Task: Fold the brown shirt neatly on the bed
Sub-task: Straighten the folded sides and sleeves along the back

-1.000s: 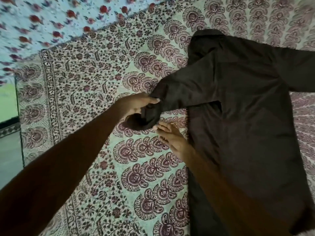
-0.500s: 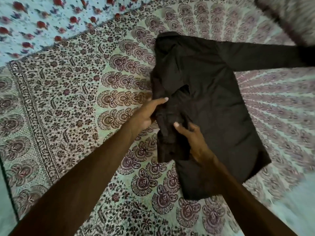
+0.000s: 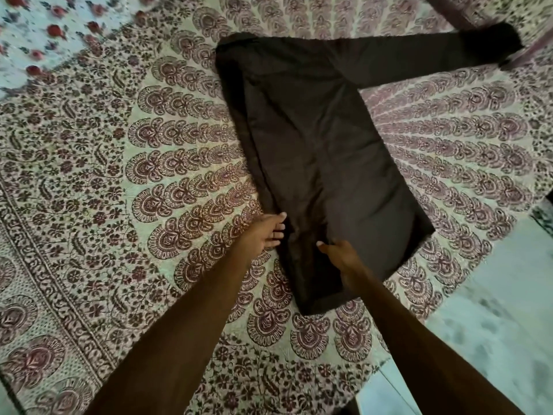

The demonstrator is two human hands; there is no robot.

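Our left grip (image 3: pixel 267 233) and right grip (image 3: pixel 341 256) rest flat on the brown shirt (image 3: pixel 314 145), holding nothing. If we push hard, the fold (image 3: pixel 299 262) between them slips.

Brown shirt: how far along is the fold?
Done: the brown shirt has one side, sleeve included, folded in over the body. In hand: the left hand and right hand rest on that fold near the hem, likely flattening it. Left: the other sleeve lies stretched out on the bedsheet; the body is not yet folded up.
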